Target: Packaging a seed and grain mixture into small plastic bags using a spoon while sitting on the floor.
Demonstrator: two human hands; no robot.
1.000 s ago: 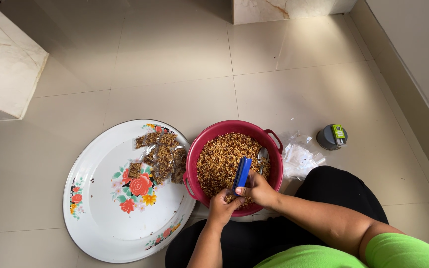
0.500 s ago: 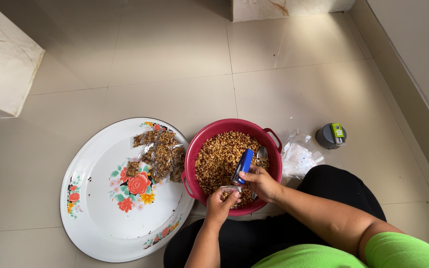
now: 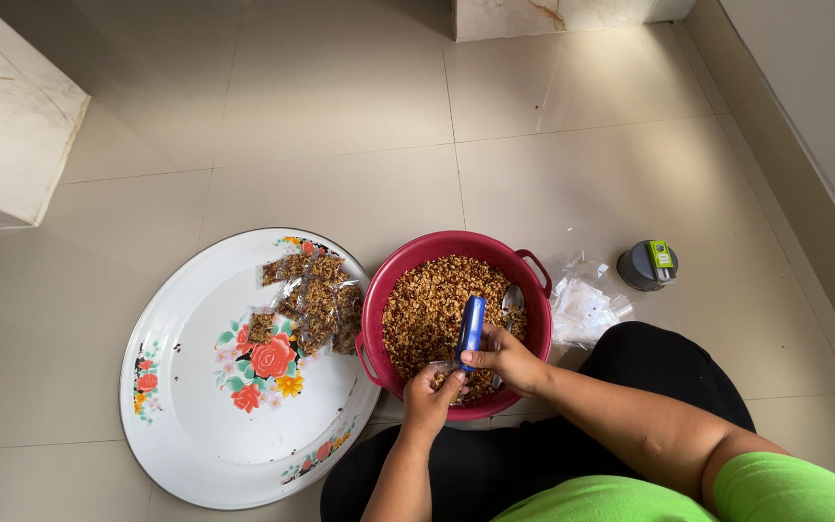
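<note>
big floral tray point(image 3: 195, 406) flat on the floor tiles, sealed packets point(image 3: 316, 295) piled at its near edge, within reach of the red basin point(image 3: 379, 300) of brown mix. over the basin, so spills drop back in: right hand point(image 3: 506, 358), fingers curled tight round a blue stapler point(image 3: 471, 332), more upright than half a second ago. left hand point(image 3: 429, 398) pinching a small clear bag point(image 3: 445, 368) under the stapler's nose. spoon point(image 3: 512, 302) resting in the mix.
</note>
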